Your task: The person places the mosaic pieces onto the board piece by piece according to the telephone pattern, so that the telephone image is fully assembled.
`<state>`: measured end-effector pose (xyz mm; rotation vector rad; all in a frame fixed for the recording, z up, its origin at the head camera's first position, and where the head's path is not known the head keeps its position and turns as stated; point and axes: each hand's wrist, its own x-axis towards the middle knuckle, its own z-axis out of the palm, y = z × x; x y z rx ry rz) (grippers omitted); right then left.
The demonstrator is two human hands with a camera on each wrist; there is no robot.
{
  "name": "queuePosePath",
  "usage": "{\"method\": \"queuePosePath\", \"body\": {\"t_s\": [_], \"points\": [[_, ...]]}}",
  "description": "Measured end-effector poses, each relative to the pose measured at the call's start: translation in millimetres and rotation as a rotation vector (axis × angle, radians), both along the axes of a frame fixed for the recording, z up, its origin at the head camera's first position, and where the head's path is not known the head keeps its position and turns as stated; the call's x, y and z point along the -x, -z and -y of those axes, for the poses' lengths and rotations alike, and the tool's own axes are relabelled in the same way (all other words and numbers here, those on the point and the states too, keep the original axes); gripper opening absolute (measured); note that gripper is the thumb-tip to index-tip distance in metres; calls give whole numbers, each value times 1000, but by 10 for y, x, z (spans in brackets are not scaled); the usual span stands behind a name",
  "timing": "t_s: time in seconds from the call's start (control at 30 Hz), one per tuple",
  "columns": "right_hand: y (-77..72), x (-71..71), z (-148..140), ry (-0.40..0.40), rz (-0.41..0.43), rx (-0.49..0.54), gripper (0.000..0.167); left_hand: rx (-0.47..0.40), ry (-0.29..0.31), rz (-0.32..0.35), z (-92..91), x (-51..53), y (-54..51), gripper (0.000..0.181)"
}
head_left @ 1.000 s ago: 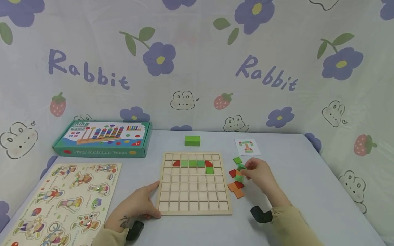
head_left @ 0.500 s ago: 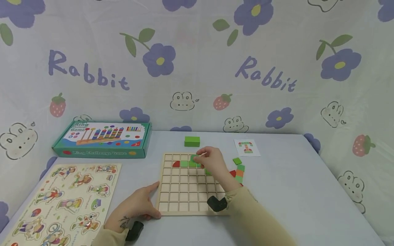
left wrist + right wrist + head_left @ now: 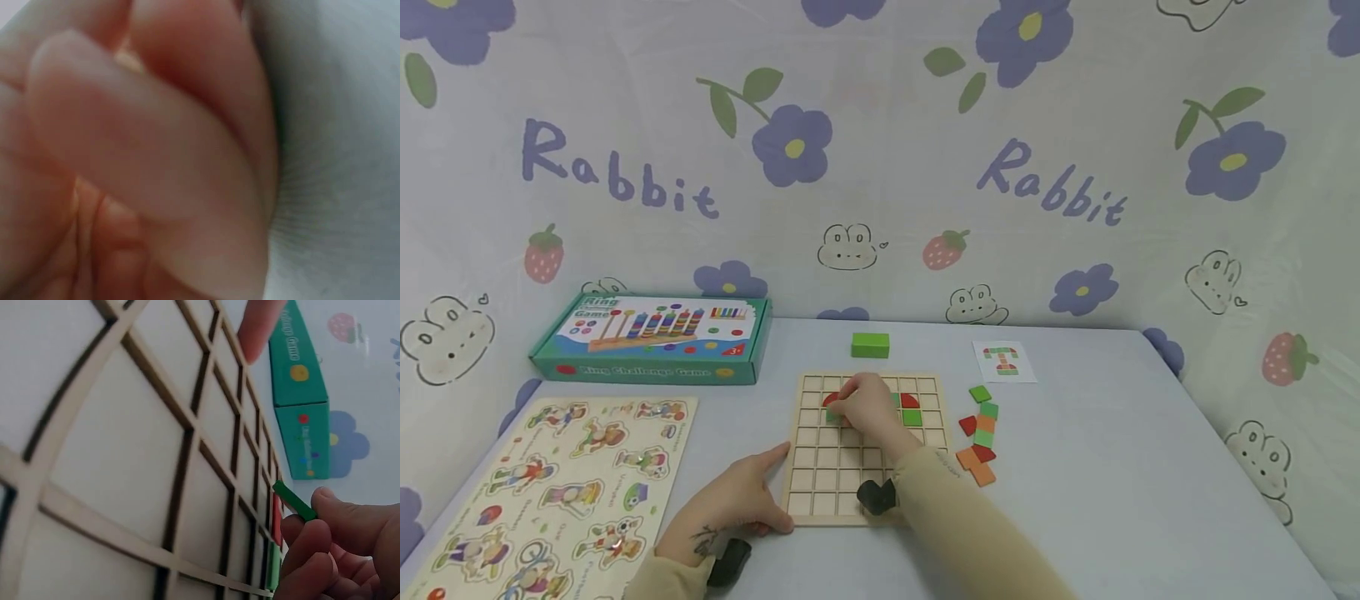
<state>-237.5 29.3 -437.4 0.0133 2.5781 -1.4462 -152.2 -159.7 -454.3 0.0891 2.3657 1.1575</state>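
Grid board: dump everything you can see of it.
Pale, wood-looking square board, thin raised strips splitting it into square cells. It lies flat on the table. Red and green tiles sit in far-side cells. The left hand touches its left edge and near-left corner; the right hand, pinching another green tile, hides some cells. Whether that tile touches is unclear.

Pale square wooden grid board (image 3: 826, 481), part-filled

Lies flat; raised strips form square cells. Thin green square tile (image 3: 294, 501): held tilted over the board's far left area. Two red quarter-round tiles (image 3: 910, 401): seated in the second row from the far edge, one toward each end. Flat green square tile (image 3: 912, 417): seated directly below the right-hand red one. Loose red, orange and green tiles (image 3: 984, 438): clustered just right of the board.
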Motion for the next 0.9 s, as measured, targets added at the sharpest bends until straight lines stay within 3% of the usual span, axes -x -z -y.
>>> {"method": "queuePosePath", "body": {"t_s": [0.2,0.57,0.9], "points": [[80,22,58,1,-20,-121,15,-10,-5,5,-9,-13,-11,107],[46,2,139,-8,-53,-334,19,0,-6,-1,-6,-17,0,108],[53,-28,153,-18,-84,-383,39,2,-13,-11,-22,-32,-21,107]]}}
